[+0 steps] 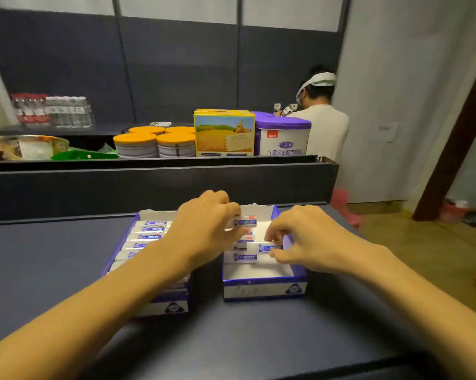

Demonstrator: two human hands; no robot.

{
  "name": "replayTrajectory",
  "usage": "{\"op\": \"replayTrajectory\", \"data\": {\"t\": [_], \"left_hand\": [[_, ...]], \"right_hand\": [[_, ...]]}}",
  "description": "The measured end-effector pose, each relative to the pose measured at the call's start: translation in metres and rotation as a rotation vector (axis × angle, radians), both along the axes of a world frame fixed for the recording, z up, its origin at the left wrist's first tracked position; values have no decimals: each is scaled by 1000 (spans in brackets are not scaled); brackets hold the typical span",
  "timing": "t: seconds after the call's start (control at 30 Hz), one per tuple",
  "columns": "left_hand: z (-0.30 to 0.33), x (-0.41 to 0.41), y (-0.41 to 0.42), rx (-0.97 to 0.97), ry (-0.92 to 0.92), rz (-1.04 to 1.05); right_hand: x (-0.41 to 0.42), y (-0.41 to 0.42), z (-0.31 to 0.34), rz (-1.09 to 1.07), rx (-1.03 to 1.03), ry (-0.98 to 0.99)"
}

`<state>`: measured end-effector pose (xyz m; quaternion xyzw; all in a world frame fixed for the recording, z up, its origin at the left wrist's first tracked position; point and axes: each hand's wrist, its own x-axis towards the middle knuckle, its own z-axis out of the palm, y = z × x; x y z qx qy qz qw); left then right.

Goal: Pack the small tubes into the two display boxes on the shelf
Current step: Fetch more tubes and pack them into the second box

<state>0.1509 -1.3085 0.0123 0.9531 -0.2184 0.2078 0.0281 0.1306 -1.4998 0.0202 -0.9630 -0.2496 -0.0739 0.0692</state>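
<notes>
- left hand (206,226), frame centre, pinches a tube (245,222) above the right box (264,290).
- right hand (300,239) pinches another tube (268,247) by that box's right wall.
- left box (173,307) looks full; the right box's near end is bare.

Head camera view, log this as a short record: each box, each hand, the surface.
left box: blue-and-white cardboard display box, row of small white tubes
right box: matching box, a few tubes at the back, front bare
left hand: grip on white tube over right box
right hand: pinches tube inside right box
surface: dark blue shelf
</notes>
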Motion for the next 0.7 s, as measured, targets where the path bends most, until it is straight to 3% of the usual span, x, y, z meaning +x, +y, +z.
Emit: {"op": "replayTrajectory", "data": {"t": [0.37, 0.7], "left_hand": [[-7, 11, -4, -63, 20, 219], [-15, 17, 2, -98, 53, 208]], "right_hand": [[13, 14, -6, 195, -23, 43], [13, 28, -13, 212, -84, -23]]}}
